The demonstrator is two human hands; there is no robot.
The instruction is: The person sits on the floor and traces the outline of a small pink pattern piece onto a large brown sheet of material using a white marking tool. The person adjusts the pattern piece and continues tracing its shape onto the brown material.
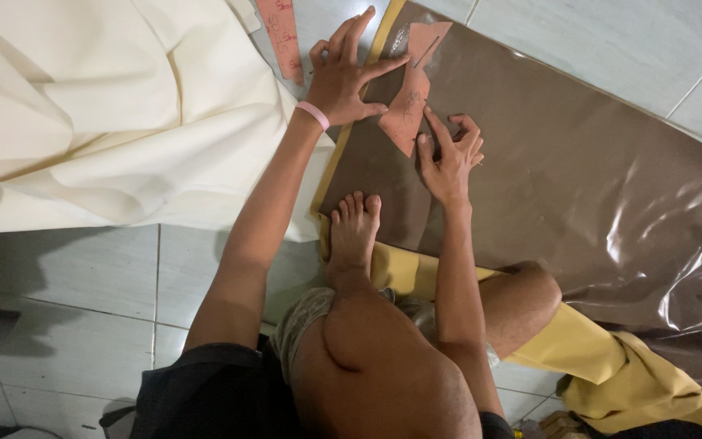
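A pinkish-brown paper pattern piece [410,102] lies on a glossy brown sheet [578,171] spread on the tiled floor. My left hand [344,73], with a pink band on the wrist, presses flat on the left edge of the pattern piece with its fingers spread. My right hand [448,154] rests at the pattern's lower right edge, forefinger stretched along it, other fingers curled around something thin that I cannot make out. My bare foot [353,232] stands on the sheet's near edge.
A large cream cloth [107,114] lies bunched at the left. A second pinkish pattern strip [282,36] lies at the top. The sheet's yellow underside [611,366] folds out at lower right. Grey floor tiles [75,293] show at lower left.
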